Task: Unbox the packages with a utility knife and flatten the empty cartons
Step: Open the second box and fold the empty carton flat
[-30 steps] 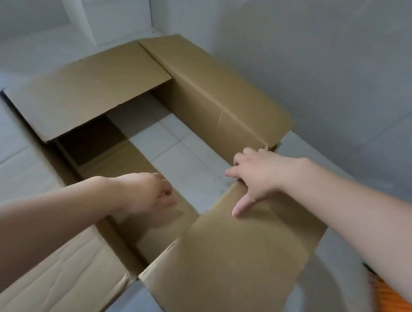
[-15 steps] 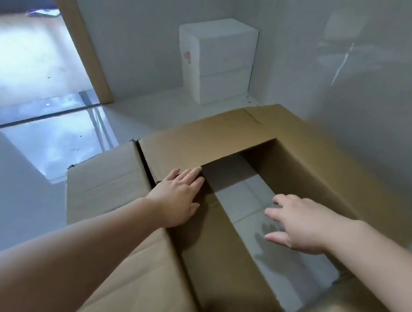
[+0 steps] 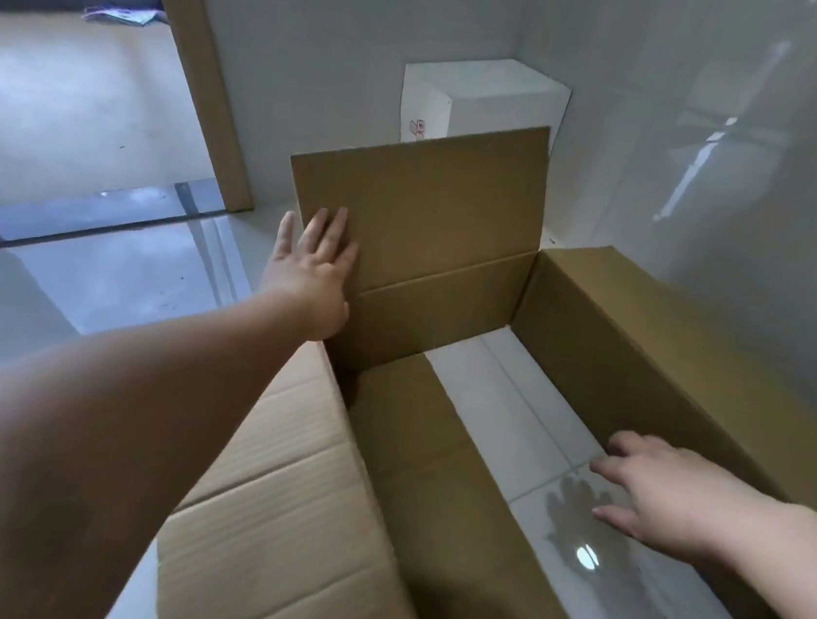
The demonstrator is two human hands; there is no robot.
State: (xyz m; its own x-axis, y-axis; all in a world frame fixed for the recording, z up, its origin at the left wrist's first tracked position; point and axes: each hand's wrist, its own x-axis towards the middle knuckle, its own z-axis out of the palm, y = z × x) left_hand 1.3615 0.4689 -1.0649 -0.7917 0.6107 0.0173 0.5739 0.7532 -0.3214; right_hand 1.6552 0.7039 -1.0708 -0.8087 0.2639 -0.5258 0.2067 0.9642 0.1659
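While the empty carton stands bottomless on the floor, its long axis running away from the person, the left hand presses flat-fingered on the upright far flap; the right hand hovers relaxed inside.

You are getting only 1 view: the head camera is looking forward and down, close over the open carton, arms entering from the lower frame corners.

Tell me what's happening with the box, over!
Left hand open, flat on the upright flap. Right hand open inside the carton, over bare floor. Carton not flat yet. Nothing blocking.
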